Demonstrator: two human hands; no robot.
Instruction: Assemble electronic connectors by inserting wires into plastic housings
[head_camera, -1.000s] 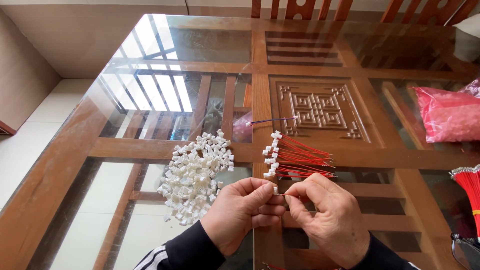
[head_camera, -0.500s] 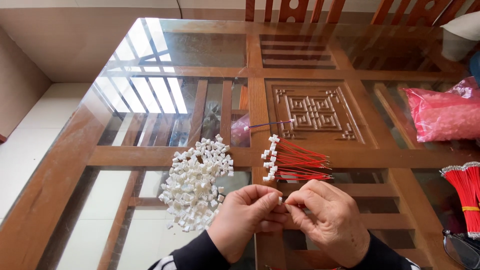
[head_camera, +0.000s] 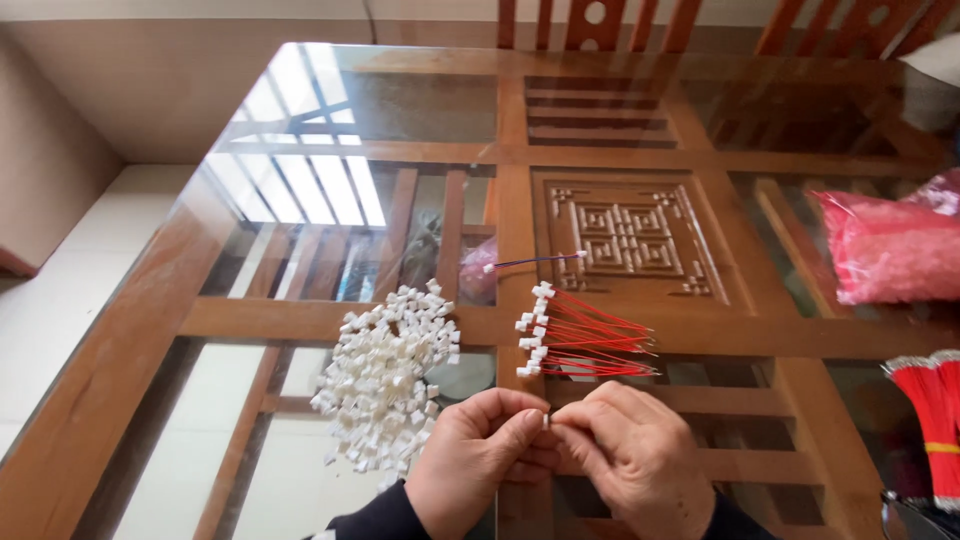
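Observation:
My left hand and my right hand meet at the near edge of the glass-topped wooden table. Their fingertips pinch a small white connector between them; any wire in it is hidden by the fingers. Just left of my left hand lies a heap of several loose white connector housings. Beyond my hands lies a fan of red wires with white connectors fitted. Further back rests a single wire with a white plug at each end.
A pink plastic bag lies at the right side of the table. A bundle of red wires sits at the right edge. Wooden chair backs stand behind the far edge. Pale floor shows at the left.
My hands have stayed together at the near edge, working the small connector between the fingertips. The view has tilted slightly; the piles have not moved.

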